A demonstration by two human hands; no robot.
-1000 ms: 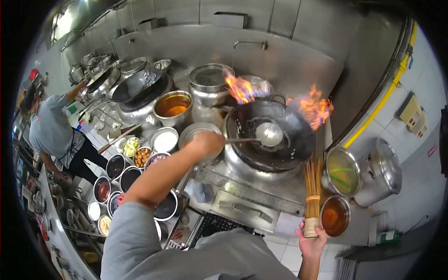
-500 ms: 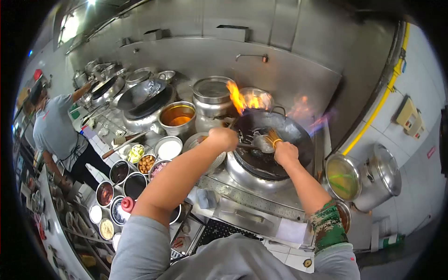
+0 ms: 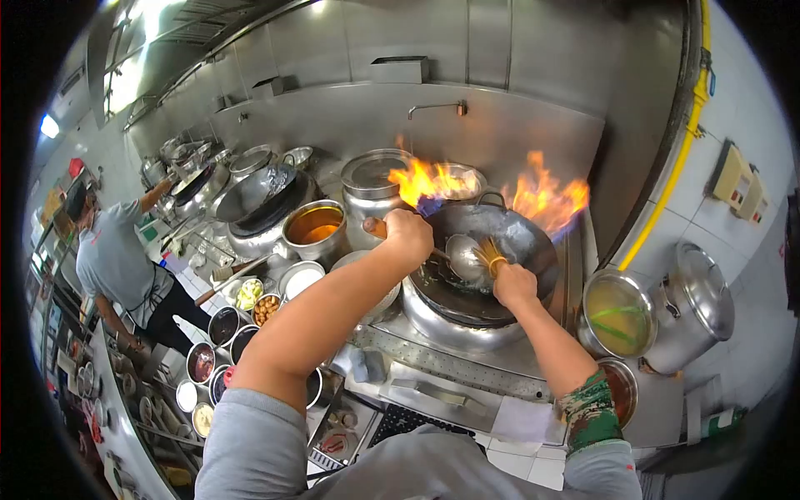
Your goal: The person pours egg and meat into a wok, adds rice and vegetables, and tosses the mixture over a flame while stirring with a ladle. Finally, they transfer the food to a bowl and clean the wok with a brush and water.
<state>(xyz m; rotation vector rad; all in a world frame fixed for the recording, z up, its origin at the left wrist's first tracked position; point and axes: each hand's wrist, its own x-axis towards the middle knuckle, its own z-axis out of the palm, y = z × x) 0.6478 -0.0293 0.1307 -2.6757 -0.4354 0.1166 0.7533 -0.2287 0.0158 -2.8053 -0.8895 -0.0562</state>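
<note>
A black wok (image 3: 521,242) sits on the burner ahead of me with flames (image 3: 546,198) rising along its far rim. My left hand (image 3: 408,235) grips the handle of a steel ladle (image 3: 462,254) whose bowl lies inside the wok. My right hand (image 3: 514,283) holds a bamboo wok brush (image 3: 490,254) with its bristles down in the wok, right beside the ladle's bowl. Both arms reach over the stove's steel front edge.
Left of the wok stand a pot of orange liquid (image 3: 313,225), a steel stockpot (image 3: 369,179) and several small bowls of ingredients (image 3: 250,296). Two pots (image 3: 617,312) and a lidded pot (image 3: 700,300) stand at the right. Another person (image 3: 117,258) works at the far left.
My right hand brought the bamboo brush from the stove's front edge up into the wok. The flames died down, then flared again behind the wok. My left hand rose slightly.
</note>
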